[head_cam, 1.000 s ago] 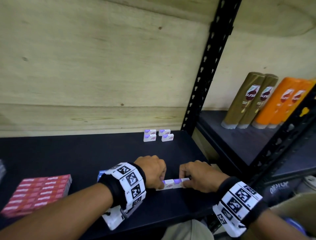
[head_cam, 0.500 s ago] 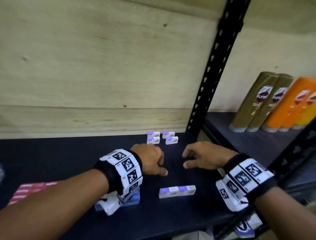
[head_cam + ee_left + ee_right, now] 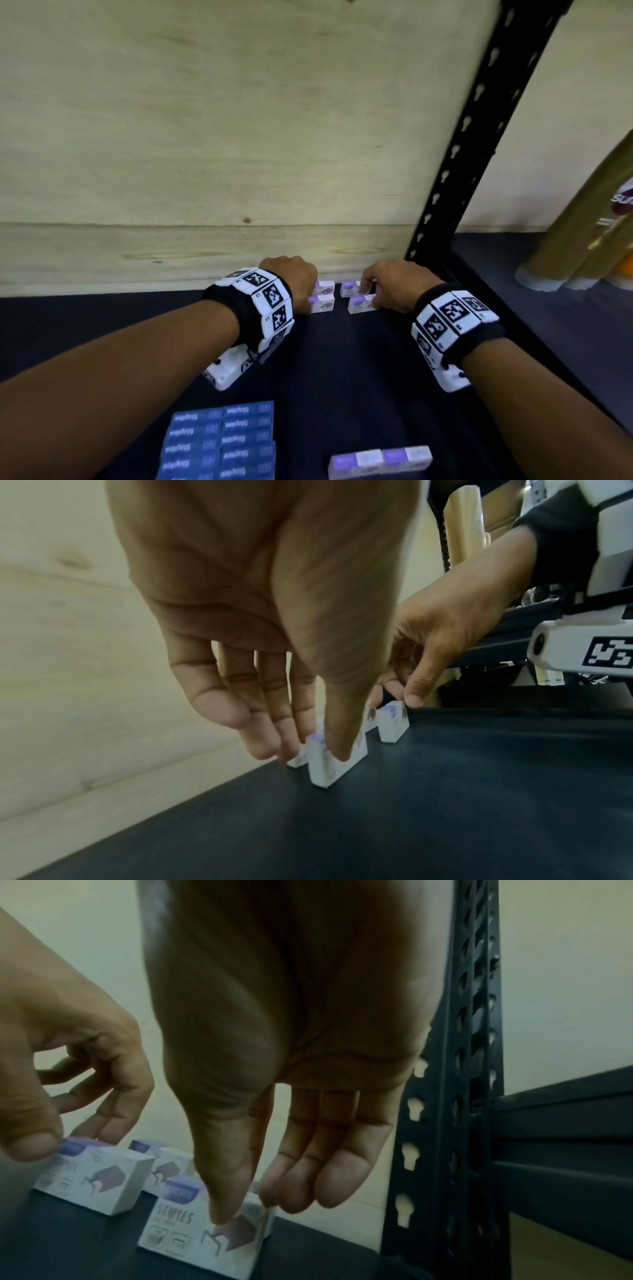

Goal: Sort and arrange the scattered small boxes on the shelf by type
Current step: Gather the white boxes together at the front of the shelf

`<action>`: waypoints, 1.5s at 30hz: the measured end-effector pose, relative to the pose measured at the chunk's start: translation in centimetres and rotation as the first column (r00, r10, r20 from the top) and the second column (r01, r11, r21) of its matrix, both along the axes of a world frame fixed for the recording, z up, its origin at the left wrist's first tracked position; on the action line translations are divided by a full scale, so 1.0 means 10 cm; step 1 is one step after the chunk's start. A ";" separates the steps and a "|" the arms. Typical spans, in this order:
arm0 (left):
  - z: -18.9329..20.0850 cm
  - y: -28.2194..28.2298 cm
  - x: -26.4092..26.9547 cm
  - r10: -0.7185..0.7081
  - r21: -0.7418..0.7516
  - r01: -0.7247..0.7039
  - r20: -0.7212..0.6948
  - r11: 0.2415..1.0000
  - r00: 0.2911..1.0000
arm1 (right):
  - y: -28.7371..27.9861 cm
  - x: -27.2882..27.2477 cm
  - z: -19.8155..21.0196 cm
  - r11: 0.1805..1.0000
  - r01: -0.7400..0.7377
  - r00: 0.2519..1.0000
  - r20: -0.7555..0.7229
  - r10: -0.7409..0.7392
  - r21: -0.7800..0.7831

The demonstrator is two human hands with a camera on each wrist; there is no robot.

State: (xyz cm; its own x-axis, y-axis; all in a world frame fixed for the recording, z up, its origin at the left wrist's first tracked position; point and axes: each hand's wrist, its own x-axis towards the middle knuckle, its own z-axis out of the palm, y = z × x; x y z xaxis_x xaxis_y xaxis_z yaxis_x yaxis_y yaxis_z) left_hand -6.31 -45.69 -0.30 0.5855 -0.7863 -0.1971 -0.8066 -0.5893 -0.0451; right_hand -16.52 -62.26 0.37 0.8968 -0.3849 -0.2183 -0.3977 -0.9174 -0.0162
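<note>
Several small white-and-purple staple boxes (image 3: 358,303) stand in a cluster at the back of the dark shelf (image 3: 359,370), against the wooden wall. My left hand (image 3: 310,294) pinches the left front box (image 3: 322,767), thumb on its near face, fingers behind. My right hand (image 3: 368,294) pinches the right front box (image 3: 192,1231) the same way, its thumb on the printed face. Two more of these boxes (image 3: 380,460) lie end to end near the shelf's front edge, with no hand on them.
A block of blue staple boxes (image 3: 222,442) lies at the front left. A black perforated upright (image 3: 455,164) rises just right of my right hand. Beyond it, gold and orange bottles (image 3: 582,233) stand on the neighbouring shelf.
Both hands let go of the two boxes at the front and reached to the back of the shelf, where each now pinches a box in the cluster. The head view has moved forward and down.
</note>
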 end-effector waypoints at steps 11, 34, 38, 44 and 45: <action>0.08 0.08 -0.31 -0.019 -0.008 0.019 -0.073 1.000 0.997 | 0.21 -0.30 0.11 1.000 0.003 0.997 -0.078 -0.002 0.013; 0.08 0.75 -1.28 -0.138 0.157 0.170 -0.197 0.973 0.971 | 0.73 -1.43 0.13 0.991 -0.017 0.968 -0.246 0.049 0.131; 0.07 0.77 -1.27 -0.182 0.140 0.225 -0.264 0.964 0.947 | 0.73 -1.49 0.17 0.984 -0.025 0.945 -0.316 0.080 0.175; 0.01 0.73 -1.37 -0.194 0.109 0.240 -0.323 0.965 0.926 | 0.75 -1.52 0.13 0.976 -0.066 0.935 -0.330 0.132 0.205; -0.01 0.72 -1.39 -0.195 0.104 0.238 -0.319 0.966 0.928 | 0.76 -1.53 0.11 0.974 -0.073 0.939 -0.313 0.139 0.212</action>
